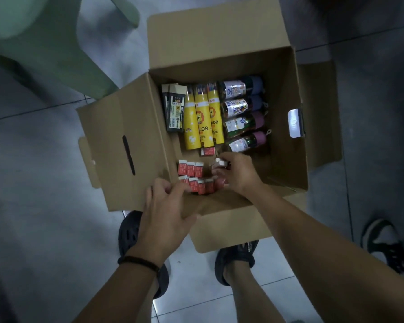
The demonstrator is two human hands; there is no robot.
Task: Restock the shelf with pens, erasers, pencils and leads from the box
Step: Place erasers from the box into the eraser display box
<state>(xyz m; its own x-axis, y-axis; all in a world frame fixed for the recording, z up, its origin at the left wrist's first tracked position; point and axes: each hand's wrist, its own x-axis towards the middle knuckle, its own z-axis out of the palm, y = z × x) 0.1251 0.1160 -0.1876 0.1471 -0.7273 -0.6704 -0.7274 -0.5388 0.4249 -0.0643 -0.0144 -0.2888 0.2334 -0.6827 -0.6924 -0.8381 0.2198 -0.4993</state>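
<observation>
Box [131, 136] on floor, flaps open. We are pinching eraser [220, 163] in right hand [238, 176] inside box, beside red eraser rows [191, 169]. Left hand [166, 206] gripping near box wall, fingers curled. Pencil tubes [203, 117], lead cases [174, 108] lying behind.

A brown cardboard box [219, 43] on a grey tiled floor [44, 183]. Inside are red erasers [191, 169] with white ends and yellow tubes [203, 122] printed with an orange lion, a rainbow and white clouds. There are also black packs [174, 110] with yellow-and-white labels. Clear jars [240, 117] show white patterned labels, two with blue caps and two with purple. Also pictured: a pale green stool [33, 43], black clogs [128, 231], a black wristband [138, 262] and a black-and-white shoe [383, 243].
</observation>
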